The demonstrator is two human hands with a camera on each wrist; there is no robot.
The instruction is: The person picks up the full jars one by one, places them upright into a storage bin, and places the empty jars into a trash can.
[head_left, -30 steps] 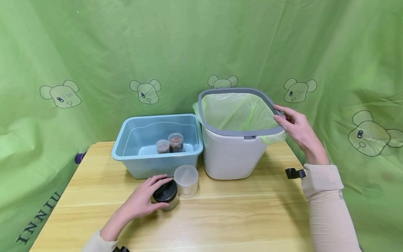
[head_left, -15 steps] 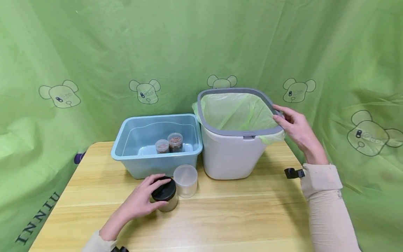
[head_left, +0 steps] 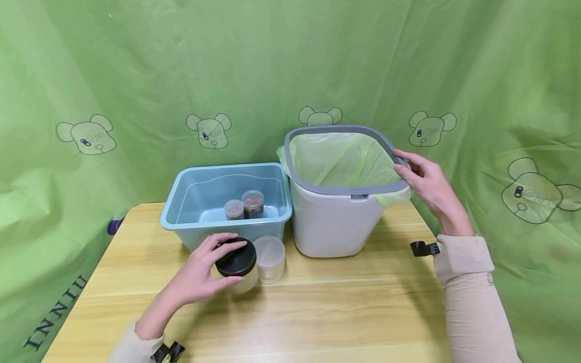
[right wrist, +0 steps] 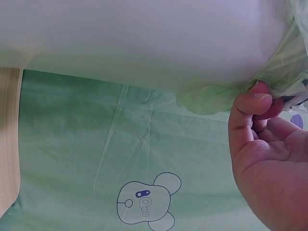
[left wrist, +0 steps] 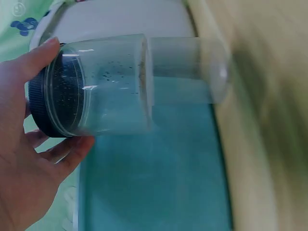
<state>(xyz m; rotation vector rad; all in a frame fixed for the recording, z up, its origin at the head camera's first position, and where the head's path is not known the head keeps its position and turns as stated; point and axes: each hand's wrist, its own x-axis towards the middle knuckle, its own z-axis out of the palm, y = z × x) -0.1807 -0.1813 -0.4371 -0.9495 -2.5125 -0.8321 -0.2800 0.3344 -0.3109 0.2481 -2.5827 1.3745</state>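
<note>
My left hand (head_left: 197, 275) grips a clear jar by its black screw lid (head_left: 236, 258), with the jar raised off the table. In the left wrist view the jar's body (left wrist: 113, 91) is see-through, with dark specks on its wall. Right beside it stands a translucent container (head_left: 272, 267), lidless in view. My right hand (head_left: 428, 186) pinches the grey rim of a white trash bin (head_left: 336, 227), thumb and fingers at the right corner over the green bag (head_left: 349, 156) that lines it. In the right wrist view that hand (right wrist: 269, 154) holds the rim where the bag folds over.
A blue plastic tub (head_left: 199, 237) stands left of the bin, against it. Inside sit two small clear jars, one smaller (head_left: 234, 210) and one larger (head_left: 253, 204), with brownish contents. Everything is on a wooden table (head_left: 327, 312) before a green curtain (head_left: 254, 60).
My left hand has lifted the black-lidded jar from the table, up and slightly toward the tub. The right hand keeps its hold on the bin rim.
</note>
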